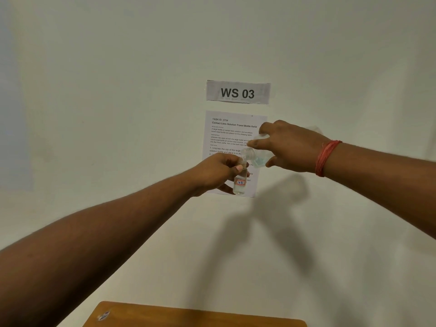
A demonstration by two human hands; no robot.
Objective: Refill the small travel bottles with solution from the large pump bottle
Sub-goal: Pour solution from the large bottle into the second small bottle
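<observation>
My left hand [215,173] grips a small clear travel bottle [239,185] upright in the air; it bears a label reading "17B" and has a little clear liquid at its bottom. My right hand [290,147] holds the large clear bottle [256,156] tilted over, its threaded uncapped mouth resting at the small bottle's opening. A little bluish liquid sits inside the large bottle near its neck. My right fingers hide most of the large bottle's body. Both hands are raised in front of the wall.
A printed task sheet [232,133] and a "WS 03" sign [237,92] are stuck on the pale wall behind my hands. The top of a brown wooden table [195,315] shows at the bottom edge. A red thread band circles my right wrist [326,156].
</observation>
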